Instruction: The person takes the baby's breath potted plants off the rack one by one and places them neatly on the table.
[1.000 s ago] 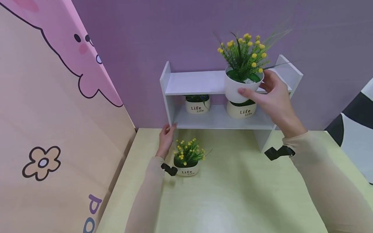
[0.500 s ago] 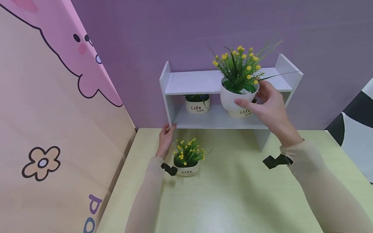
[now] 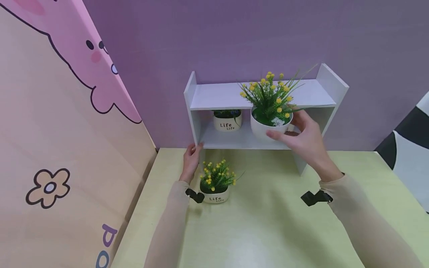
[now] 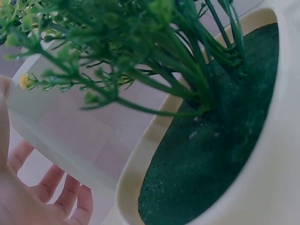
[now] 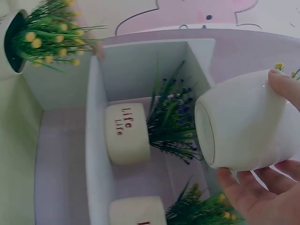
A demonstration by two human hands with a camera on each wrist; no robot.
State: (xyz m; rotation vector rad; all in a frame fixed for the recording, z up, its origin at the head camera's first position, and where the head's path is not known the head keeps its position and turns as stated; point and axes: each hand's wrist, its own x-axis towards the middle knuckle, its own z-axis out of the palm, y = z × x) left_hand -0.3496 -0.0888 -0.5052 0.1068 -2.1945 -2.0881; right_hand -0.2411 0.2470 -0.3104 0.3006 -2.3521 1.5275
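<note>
My right hand (image 3: 310,143) holds a round white flowerpot (image 3: 266,128) with yellow flowers, thumb in front and fingers behind. In the head view it hangs before the white two-tier shelf (image 3: 214,97); the right wrist view shows its bare base (image 5: 205,133) off any surface. My left hand (image 3: 191,163) grips the lower front edge of the shelf's left side panel. On the lower tier stands a cream "Life" pot (image 3: 227,123) with blue flowers. A second cream pot (image 5: 138,211), with yellow flowers, stands beside it, mostly hidden behind the held flowerpot in the head view.
Another cream "Life" pot (image 3: 216,196) with yellow flowers stands on the pale table (image 3: 254,223), close to my left wrist. Behind the shelf rises a purple wall (image 3: 151,56). A wall panel with cartoon prints (image 3: 50,188) borders the table's left side.
My right hand has lowered the white flowerpot and shifted it slightly left, from the upper tier's height to the front of the lower tier. The left hand has stayed on the side panel.
</note>
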